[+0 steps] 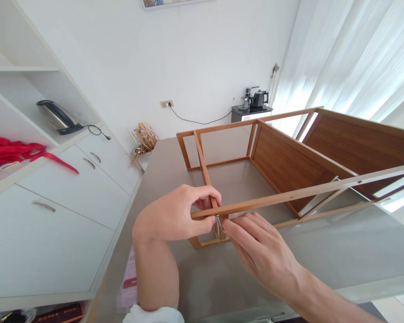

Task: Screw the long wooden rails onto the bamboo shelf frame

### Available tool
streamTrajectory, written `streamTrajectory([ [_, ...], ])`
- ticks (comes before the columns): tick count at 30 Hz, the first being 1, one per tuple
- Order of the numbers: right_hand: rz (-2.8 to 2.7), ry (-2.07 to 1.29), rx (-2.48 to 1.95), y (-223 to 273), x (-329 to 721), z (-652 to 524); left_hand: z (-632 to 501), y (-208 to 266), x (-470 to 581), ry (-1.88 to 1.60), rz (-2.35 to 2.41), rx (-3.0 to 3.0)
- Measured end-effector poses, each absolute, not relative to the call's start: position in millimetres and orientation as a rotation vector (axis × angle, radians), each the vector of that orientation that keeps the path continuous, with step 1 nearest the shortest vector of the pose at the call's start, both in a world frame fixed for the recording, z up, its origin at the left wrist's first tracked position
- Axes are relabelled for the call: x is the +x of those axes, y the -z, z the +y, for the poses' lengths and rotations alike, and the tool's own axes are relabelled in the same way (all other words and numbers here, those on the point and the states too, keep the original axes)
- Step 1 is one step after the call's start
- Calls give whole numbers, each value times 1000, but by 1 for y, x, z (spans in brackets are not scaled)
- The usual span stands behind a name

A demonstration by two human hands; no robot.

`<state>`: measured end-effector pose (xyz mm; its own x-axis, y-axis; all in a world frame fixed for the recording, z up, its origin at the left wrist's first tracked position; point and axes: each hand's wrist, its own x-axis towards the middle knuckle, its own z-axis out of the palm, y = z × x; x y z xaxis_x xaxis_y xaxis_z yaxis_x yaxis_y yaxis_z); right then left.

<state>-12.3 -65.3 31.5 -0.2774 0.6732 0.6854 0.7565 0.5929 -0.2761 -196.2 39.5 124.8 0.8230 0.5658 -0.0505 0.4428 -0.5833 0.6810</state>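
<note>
A wooden shelf frame (303, 194) with slim brown rails and solid panels lies across the grey table (202, 280). My left hand (177, 213) is closed around the near rail at its left end, fingers over the top and thumb below, where a crosspiece (204, 168) meets it. At that joint a small bent metal hex key (219, 221) sits against the rail's outer side. My right hand (261, 244) pinches the key's lower end; its fingertips are partly hidden. Whether a screw sits under the key is too small to tell.
A printed sheet (130, 273) lies by my left forearm. White cabinets (63, 215) with a kettle (59, 117) and red cloth (11, 152) stand at left. Dried plants (144, 139) are beyond the table; a black stand (251, 112) holds another kettle near the curtain (353, 58).
</note>
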Motion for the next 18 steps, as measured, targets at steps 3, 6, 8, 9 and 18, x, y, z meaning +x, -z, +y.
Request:
streamTrajectory([
  [3, -2030, 139, -1141, -32, -13, -67, 39, -125, -196, -220, 741, 2291],
  [6, -2036, 168, -1156, -35, -13, -69, 39, -125, -196, -220, 736, 2288],
  [8, -2049, 184, -1169, -39, -12, -70, 39, -125, -196, -222, 730, 2283],
  [9, -2063, 188, -1177, -41, -11, -72, 39, -125, -196, -224, 729, 2281],
  [18, -2056, -14, -1232, -42, -21, -72, 39, -125, -196, -226, 748, 2276],
])
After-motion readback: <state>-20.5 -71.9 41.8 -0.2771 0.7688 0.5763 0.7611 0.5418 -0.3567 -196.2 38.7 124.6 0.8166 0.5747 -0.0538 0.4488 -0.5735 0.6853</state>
